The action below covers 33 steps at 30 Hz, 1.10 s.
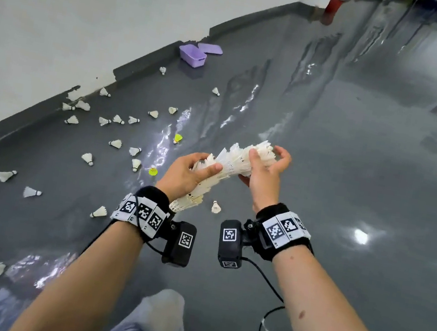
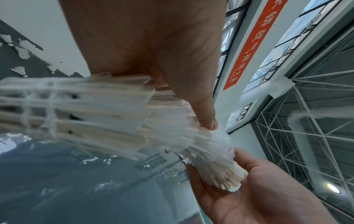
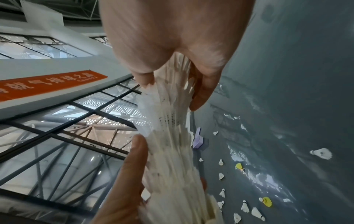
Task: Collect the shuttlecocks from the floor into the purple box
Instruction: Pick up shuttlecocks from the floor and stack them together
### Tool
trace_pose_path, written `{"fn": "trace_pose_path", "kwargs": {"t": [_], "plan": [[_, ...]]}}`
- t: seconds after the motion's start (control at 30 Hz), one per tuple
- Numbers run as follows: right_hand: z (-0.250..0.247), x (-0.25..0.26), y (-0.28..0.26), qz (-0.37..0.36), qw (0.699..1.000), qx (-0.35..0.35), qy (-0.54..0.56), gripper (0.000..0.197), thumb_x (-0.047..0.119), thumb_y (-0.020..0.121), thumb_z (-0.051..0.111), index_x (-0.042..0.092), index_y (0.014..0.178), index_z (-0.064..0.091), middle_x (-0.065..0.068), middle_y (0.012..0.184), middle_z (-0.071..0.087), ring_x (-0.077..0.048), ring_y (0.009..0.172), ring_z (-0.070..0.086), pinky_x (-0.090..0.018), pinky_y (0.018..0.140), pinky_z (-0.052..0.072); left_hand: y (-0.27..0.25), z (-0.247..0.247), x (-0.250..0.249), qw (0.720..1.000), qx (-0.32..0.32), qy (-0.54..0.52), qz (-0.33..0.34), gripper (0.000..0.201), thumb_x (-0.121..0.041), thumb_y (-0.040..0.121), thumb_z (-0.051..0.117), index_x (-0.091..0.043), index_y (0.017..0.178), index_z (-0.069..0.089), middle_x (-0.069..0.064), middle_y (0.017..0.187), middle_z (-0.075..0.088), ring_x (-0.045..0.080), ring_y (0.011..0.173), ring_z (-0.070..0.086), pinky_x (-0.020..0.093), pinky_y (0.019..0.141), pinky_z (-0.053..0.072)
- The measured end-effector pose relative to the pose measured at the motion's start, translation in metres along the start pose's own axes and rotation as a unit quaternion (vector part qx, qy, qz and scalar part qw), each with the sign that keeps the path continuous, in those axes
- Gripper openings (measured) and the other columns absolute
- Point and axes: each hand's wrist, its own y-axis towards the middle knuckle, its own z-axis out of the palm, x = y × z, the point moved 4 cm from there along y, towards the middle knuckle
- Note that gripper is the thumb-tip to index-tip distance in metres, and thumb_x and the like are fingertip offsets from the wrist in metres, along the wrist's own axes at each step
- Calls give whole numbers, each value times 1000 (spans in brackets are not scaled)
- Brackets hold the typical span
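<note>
I hold a long nested stack of white shuttlecocks (image 1: 233, 162) slantwise in front of me with both hands. My left hand (image 1: 206, 164) grips its lower end, thumb on top. My right hand (image 1: 267, 156) curls round the upper, feathered end. The left wrist view shows the stack (image 2: 95, 109) under my left hand (image 2: 191, 106) and my right hand (image 2: 258, 189) cupping its far end. The purple box (image 1: 193, 55) stands open by the wall far ahead, its lid (image 1: 210, 48) beside it. Several white shuttlecocks (image 1: 115, 143) and two yellow ones (image 1: 178, 139) lie on the grey floor.
A white wall (image 1: 64, 12) with a dark skirting runs along the left. Loose shuttlecocks are scattered between it and me; one (image 1: 216, 207) lies just below my hands. My foot (image 1: 165, 314) is at the bottom. The glossy floor (image 1: 369, 160) stretches to the right.
</note>
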Motion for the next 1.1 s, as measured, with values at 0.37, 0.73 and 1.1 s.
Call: {"fn": "trace_pose_path", "kwargs": {"t": [0.37,0.73,1.1], "plan": [[94,-3,314,25,999,24,-39,35,25,94,58,20,120,36,-7,119,61,-16,92,66,-22,58,53,315,-24,-17,1000,6,-3,-22,53,-48,85,63,-21,129,54,-12,113,51,9,106,52,24,90,40],[172,14,631,4,1000,23,-20,46,18,78,76,28,113,47,3,102,66,-20,90,69,-42,74,60,634,-25,-46,998,-3,37,-49,60,-50,85,62,-19,134,50,-8,118,52,9,101,52,23,88,41],[228,69,1014,24,989,133,-65,20,25,85,69,31,92,51,3,96,68,-20,92,69,-34,72,57,992,15,-108,995,-72,14,-72,61,-54,80,66,-23,131,55,-3,118,59,19,104,61,33,92,50]]}}
